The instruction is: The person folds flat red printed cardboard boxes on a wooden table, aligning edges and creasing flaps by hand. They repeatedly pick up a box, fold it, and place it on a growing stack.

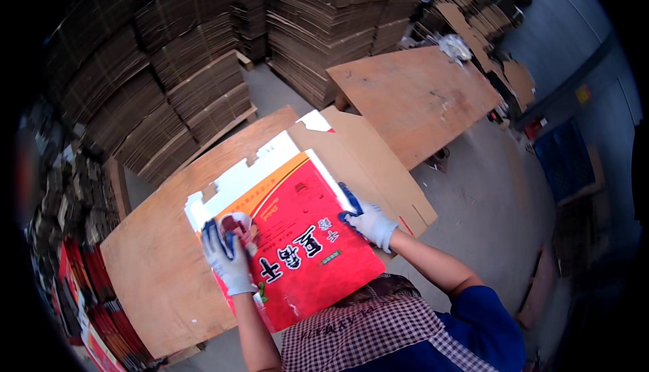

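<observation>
The red carton blank (301,240) lies flat on the wooden table (155,264), between the 2 hands. The left hand (226,254), in a white and blue glove, presses flat on the left edge of the blank with the fingers spread, not closed on it. The right hand (368,222), in the same kind of glove, grips the right edge of the blank, with the fingers curled over it. Under the blank I see 1 brown cardboard sheet (378,162), lying partly over the table edge. A second wooden table (412,95) stands further away. Many stacks of flat brown cardboard (196,54) fill the back; I cannot count them. The lower edge of the blank is hidden by the person's checked apron (365,331).
</observation>
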A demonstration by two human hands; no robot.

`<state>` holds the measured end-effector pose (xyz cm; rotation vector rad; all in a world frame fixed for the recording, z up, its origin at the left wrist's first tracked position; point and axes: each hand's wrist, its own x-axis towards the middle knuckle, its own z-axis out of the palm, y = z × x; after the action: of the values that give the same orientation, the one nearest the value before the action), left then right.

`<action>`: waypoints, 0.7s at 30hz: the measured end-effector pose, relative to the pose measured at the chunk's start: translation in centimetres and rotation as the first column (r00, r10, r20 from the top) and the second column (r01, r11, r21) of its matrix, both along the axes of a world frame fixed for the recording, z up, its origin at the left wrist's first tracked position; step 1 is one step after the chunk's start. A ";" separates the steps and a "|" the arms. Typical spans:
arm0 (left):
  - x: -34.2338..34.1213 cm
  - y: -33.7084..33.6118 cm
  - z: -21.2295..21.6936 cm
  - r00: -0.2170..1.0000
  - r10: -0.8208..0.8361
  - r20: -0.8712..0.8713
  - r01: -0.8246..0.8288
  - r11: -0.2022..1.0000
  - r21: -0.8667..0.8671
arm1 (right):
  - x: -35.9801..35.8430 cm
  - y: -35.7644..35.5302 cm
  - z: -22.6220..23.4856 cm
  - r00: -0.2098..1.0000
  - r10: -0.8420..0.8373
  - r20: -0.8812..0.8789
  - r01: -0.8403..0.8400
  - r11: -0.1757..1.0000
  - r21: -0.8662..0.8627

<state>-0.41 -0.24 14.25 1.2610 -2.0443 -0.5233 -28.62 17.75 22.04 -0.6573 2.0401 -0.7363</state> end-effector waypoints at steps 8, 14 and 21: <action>-13.1 4.0 -0.4 0.894 -0.244 0.375 0.268 0.963 -0.012 | -5.0 3.4 0.5 0.880 -0.086 -0.467 -0.088 0.937 -0.338; -14.0 4.2 -0.5 0.890 -0.256 0.376 0.287 0.958 -0.027 | -18.1 9.4 -1.9 0.930 -0.366 0.022 0.355 0.885 -0.303; -13.8 4.1 -0.4 0.899 -0.261 0.351 0.279 0.960 0.001 | -17.9 8.5 -0.1 0.804 -0.196 0.561 0.465 0.796 -0.389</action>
<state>-14.16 3.87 13.86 1.1055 -2.5385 -0.3886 -46.49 26.21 21.92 -0.3154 1.4831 -1.5353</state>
